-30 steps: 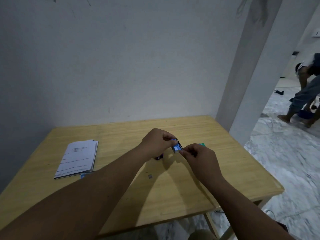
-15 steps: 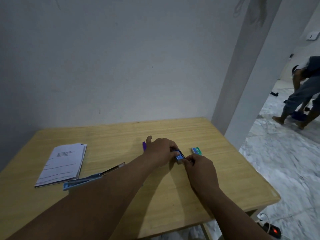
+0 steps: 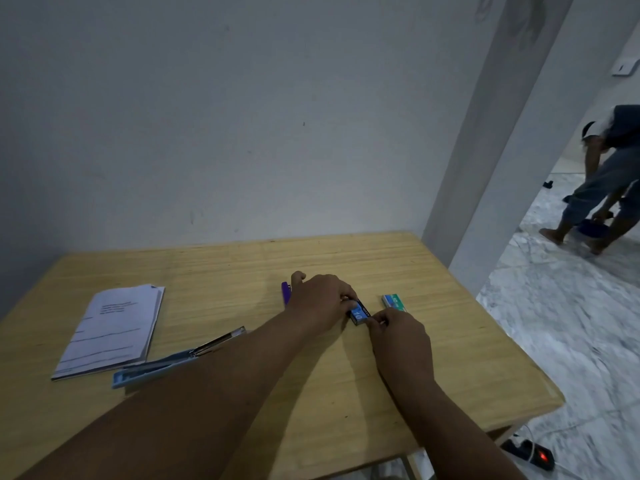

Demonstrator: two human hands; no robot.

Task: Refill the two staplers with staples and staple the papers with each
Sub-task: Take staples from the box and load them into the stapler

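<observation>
A small blue staple box (image 3: 358, 312) marked "10" lies on the wooden table (image 3: 450, 358). My left hand (image 3: 320, 299) pinches its far end and my right hand (image 3: 398, 332) pinches its near end. A purple stapler (image 3: 285, 293) pokes out behind my left hand, mostly hidden. A light blue stapler (image 3: 180, 360) lies opened out flat, partly under my left forearm. A stack of printed papers (image 3: 110, 330) rests at the table's left. A second staple box, green (image 3: 394, 302), sits just right of the blue one.
The table stands against a white wall, with a pillar at its right rear corner. A person bends over on the marble floor (image 3: 571, 323) at the far right. A power strip (image 3: 533, 455) with a red light lies on the floor under the table's right corner.
Both hands have lowered the blue staple box onto the table. The view has shifted, bringing the light blue stapler, the purple stapler and the green box into sight.
</observation>
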